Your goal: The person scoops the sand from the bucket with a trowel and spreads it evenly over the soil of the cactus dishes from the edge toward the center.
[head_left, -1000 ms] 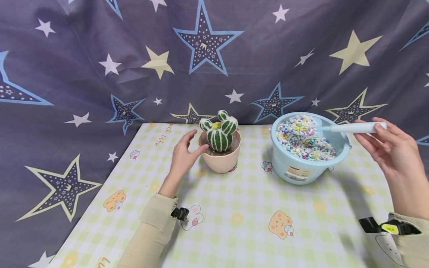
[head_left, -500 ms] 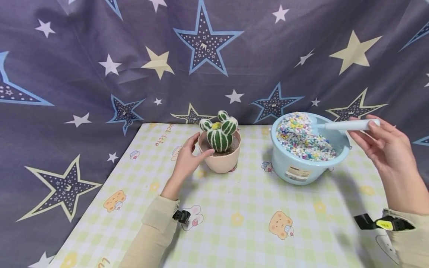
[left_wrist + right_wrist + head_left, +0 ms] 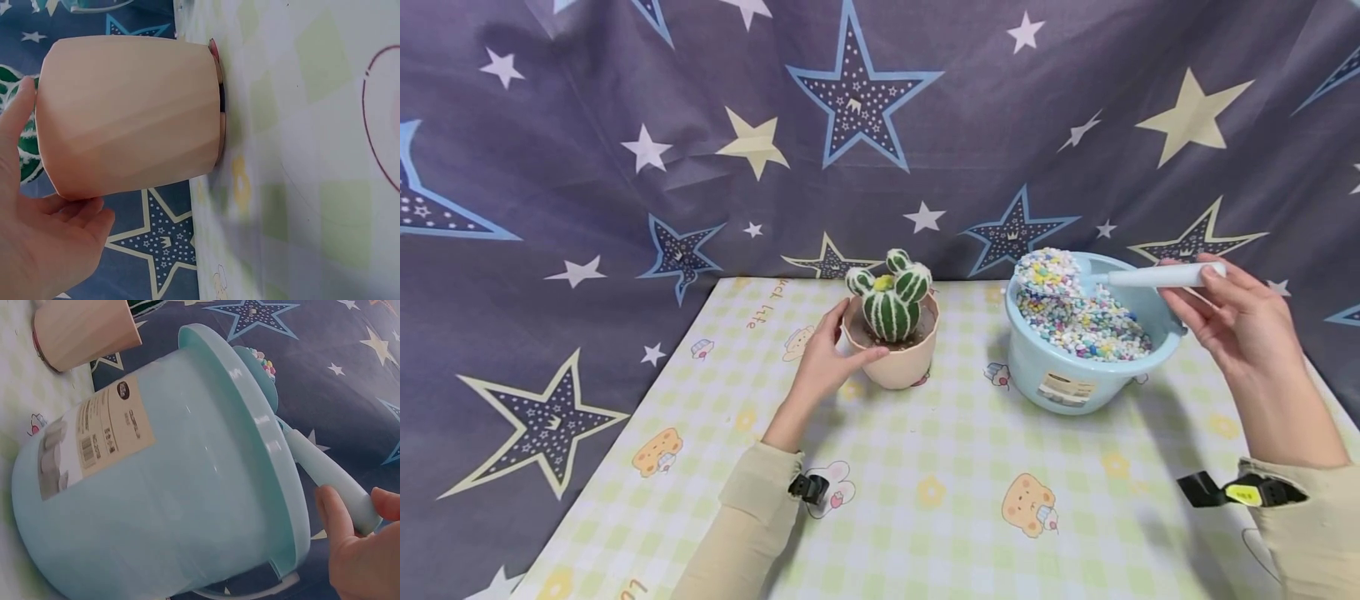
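Observation:
My left hand (image 3: pixel 825 361) holds the near left side of a peach flowerpot (image 3: pixel 901 367), thumb along the front rim and fingers round the left side. A green-and-white striped toy cactus (image 3: pixel 891 315) stands in brown filling inside that pot. With thumb and fingers, my right hand (image 3: pixel 1246 315) grips the pale handle of a light blue garden trowel (image 3: pixel 1165 276). The trowel's blade carries a heap of coloured pebbles above a light blue bucket (image 3: pixel 1030 364). More small pebbles (image 3: pixel 1101 335) lie inside the bucket. In the right wrist view the trowel (image 3: pixel 330 470) slants beyond the bucket rim.
The pot and bucket stand apart near the back of a table under a checked cloth (image 3: pixel 910 467) printed with cartoons. A dark star-patterned curtain (image 3: pixel 970 108) hangs right behind them. A handle (image 3: pixel 250 591) hangs on the bucket's side.
My right hand has moved left, bringing the loaded trowel to the bucket's left rim and slightly higher. My left hand has moved right, from beside the pot onto its rim and side.

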A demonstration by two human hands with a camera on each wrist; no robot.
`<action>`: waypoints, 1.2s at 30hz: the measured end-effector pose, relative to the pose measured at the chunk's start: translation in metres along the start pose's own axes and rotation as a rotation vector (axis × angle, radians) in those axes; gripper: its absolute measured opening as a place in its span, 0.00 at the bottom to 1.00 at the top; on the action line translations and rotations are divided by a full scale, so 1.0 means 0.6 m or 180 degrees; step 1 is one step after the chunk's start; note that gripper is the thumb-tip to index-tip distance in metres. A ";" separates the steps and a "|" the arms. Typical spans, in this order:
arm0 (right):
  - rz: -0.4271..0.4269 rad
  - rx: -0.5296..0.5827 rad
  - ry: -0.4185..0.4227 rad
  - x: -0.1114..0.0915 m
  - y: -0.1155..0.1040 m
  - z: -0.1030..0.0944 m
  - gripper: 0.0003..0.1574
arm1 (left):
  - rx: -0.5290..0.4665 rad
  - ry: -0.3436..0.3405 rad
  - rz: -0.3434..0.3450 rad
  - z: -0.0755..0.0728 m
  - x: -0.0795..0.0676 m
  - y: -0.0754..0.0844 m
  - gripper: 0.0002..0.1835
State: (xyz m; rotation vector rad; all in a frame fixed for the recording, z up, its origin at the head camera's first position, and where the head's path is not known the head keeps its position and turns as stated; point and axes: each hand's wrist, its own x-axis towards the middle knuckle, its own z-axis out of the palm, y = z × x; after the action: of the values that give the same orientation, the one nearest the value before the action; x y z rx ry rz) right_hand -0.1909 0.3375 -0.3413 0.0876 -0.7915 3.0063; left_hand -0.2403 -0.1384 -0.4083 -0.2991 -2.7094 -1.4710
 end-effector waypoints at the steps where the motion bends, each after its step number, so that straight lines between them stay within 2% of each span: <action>1: 0.0011 -0.0033 0.0009 0.001 0.002 0.002 0.14 | 0.0006 -0.0017 -0.0002 0.000 0.000 0.000 0.55; 6: 0.0121 -0.0145 0.0023 0.008 0.012 0.013 0.15 | 0.0078 -0.0086 -0.0031 0.002 0.001 0.001 0.59; 15: 0.0457 -0.0086 -0.0099 0.035 0.031 0.038 0.13 | 0.0102 -0.0100 -0.0096 0.003 0.000 0.005 0.60; 22: 0.0572 -0.0235 0.0082 0.052 0.050 0.054 0.13 | 0.0169 0.0029 -0.0096 0.009 -0.005 0.010 0.60; 29: 0.0692 -0.0320 0.0075 0.062 0.071 0.064 0.11 | 0.0375 0.0295 -0.0149 0.021 -0.017 0.017 0.63; 32: 0.0722 -0.0393 0.0047 0.064 0.080 0.066 0.11 | 0.0450 0.0262 -0.0190 0.019 -0.018 0.020 0.64; 36: 0.0749 -0.0466 0.0003 0.064 0.086 0.067 0.12 | 0.0525 0.0075 -0.0129 0.012 -0.013 0.019 0.64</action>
State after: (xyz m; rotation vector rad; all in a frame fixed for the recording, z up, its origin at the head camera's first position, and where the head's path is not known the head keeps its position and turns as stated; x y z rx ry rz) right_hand -0.2298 0.2732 -0.3296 -0.0117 -1.0913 3.1494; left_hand -0.2300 -0.1273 -0.4036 -0.2189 -2.8111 -1.2407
